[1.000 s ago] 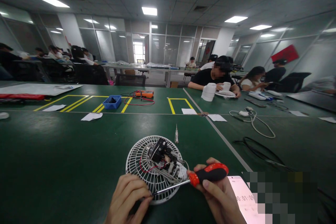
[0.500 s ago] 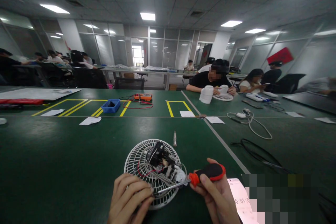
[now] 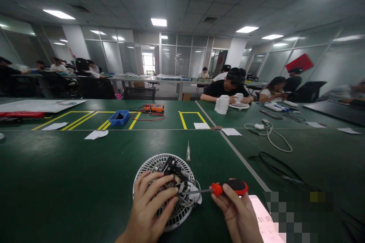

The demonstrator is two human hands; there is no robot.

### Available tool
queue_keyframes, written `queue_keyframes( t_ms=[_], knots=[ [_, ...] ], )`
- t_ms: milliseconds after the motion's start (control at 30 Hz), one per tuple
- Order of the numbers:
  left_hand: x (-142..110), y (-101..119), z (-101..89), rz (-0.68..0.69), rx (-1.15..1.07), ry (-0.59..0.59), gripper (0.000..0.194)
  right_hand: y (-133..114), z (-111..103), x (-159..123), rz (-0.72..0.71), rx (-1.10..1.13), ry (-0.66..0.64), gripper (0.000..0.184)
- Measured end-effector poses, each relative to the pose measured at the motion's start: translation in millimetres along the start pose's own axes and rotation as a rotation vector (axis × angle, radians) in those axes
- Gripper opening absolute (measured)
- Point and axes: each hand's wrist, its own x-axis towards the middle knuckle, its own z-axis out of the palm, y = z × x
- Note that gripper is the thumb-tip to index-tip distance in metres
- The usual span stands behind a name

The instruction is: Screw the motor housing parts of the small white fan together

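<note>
The screwdriver (image 3: 217, 190) lies nearly level above the near part of the table, its long axis running left to right, the tip pointing left and the handle to the right. Its slim metal shaft is straight and round; the bulbous handle is black with a bright red-orange collar and edging. The right hand (image 3: 235, 207) is closed around that handle. The shaft passes over the right side of the motor assembly (image 3: 171, 165) and ends at the fingertips of the left hand (image 3: 155, 201); what the tip meets there is too small to tell. The left hand lies over the assembly with its fingers spread and bent; whether it grips any part, I cannot tell. The two hands are apart, bridged by the tool.

The assembly, black and white parts tangled with pale wires, sits on a round white grille (image 3: 179, 218) of thin radiating ribs. The grille lies flat on the smooth, dark green table (image 3: 85, 174).

Just beyond the grille, a slender, clear-handled tool (image 3: 188, 152) points to the far side. Near the right hand lies a phone (image 3: 262, 216) with a pinkish lit screen. Farther off, to the left, stand a blue box (image 3: 121, 122) and an orange meter (image 3: 154, 108) with red and black leads.
</note>
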Motion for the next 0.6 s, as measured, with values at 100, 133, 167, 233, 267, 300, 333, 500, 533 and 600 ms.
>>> queue_keyframes(
  t_ms=[100,133,167,233,267,300,333,500,533,600],
  knots=[
    [-1.1,-1.7,3.6,-0.088,0.006,-0.002,0.074,0.0,-0.1,0.7,-0.011,0.044,0.045,0.061],
    [-1.3,-2.6,5.3,-0.135,0.01,-0.02,0.081,-1.1,-0.2,1.6,-0.02,0.061,0.071,0.061],
    [-1.8,-3.6,7.2,-0.189,0.018,-0.05,0.083,-2.6,-0.4,2.7,-0.028,0.076,0.1,0.061],
    [-4.0,-6.4,11.2,-0.317,0.035,-0.137,0.081,-5.9,-0.9,5.4,-0.037,0.093,0.156,0.062],
    [-5.8,-8.0,13.0,-0.378,0.032,-0.18,0.08,-7.3,-1.1,6.8,-0.037,0.097,0.175,0.062],
    [-8.2,-9.5,14.6,-0.429,0.025,-0.212,0.079,-8.1,-1.3,7.9,-0.031,0.097,0.186,0.062],
    [-10.9,-11.0,15.8,-0.466,0.017,-0.228,0.078,-8.5,-1.5,8.8,-0.025,0.095,0.192,0.061],
    [-28.2,-15.3,16.4,-0.465,0.039,-0.141,0.072,-3.6,-1.1,8.9,-0.012,0.078,0.189,0.059],
    [-31.6,-15.5,15.9,-0.447,0.054,-0.116,0.072,-2.2,-0.8,8.4,-0.01,0.075,0.186,0.059],
    [-37.5,-14.9,15.1,-0.415,0.086,-0.077,0.069,0.0,-0.3,7.0,-0.003,0.072,0.175,0.058]
  ],
)
